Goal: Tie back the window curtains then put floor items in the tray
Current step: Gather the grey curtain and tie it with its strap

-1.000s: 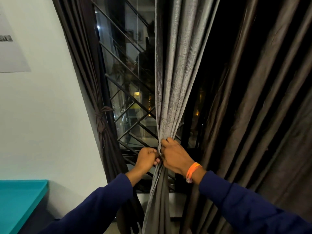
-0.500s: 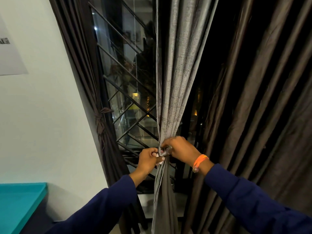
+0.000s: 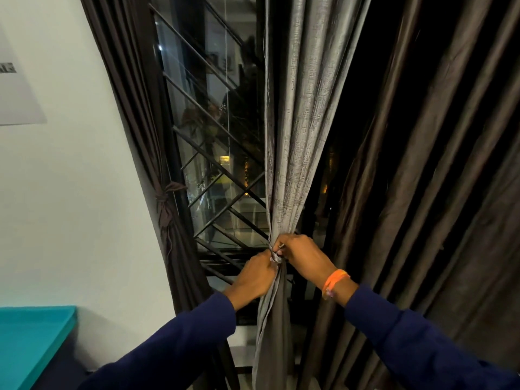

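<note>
Nearest, the left hand (image 3: pixel 254 274) and right hand (image 3: pixel 305 256) have fingers curled, pinching the tie on the gathered grey woven curtain (image 3: pixel 292 136) at centre (knot mostly hidden). At 8 o'clock, a cropped teal desk (image 3: pixel 31 342); beyond, the dark barred window (image 3: pixel 213 153).

Black window bars (image 3: pixel 225 175) blocked reach beyond the gathered grey curtain (image 3: pixel 298 136); the dark gap to its right seemed open.
</note>
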